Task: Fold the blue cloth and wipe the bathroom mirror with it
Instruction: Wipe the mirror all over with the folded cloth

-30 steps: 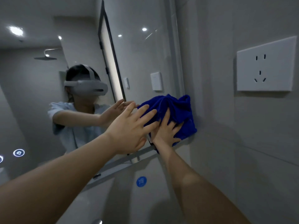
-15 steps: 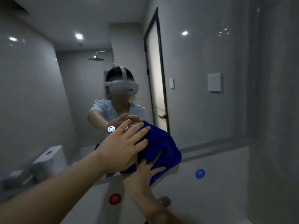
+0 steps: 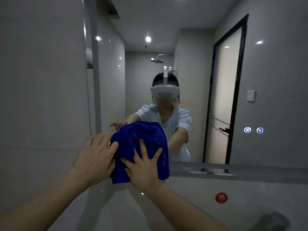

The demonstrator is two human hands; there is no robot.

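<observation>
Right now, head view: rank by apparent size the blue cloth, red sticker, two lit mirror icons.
1. blue cloth, largest by far.
2. red sticker.
3. left lit icon and right lit icon: look alike, not ranked apart.

Left hand (image 3: 96, 158), right hand (image 3: 144, 166) extended forward, flat, splayed.

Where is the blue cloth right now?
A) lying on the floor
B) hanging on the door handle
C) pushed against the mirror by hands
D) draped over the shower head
C: the right hand lies spread flat on the blue cloth against the mirror, and the left hand touches its left edge.
</observation>
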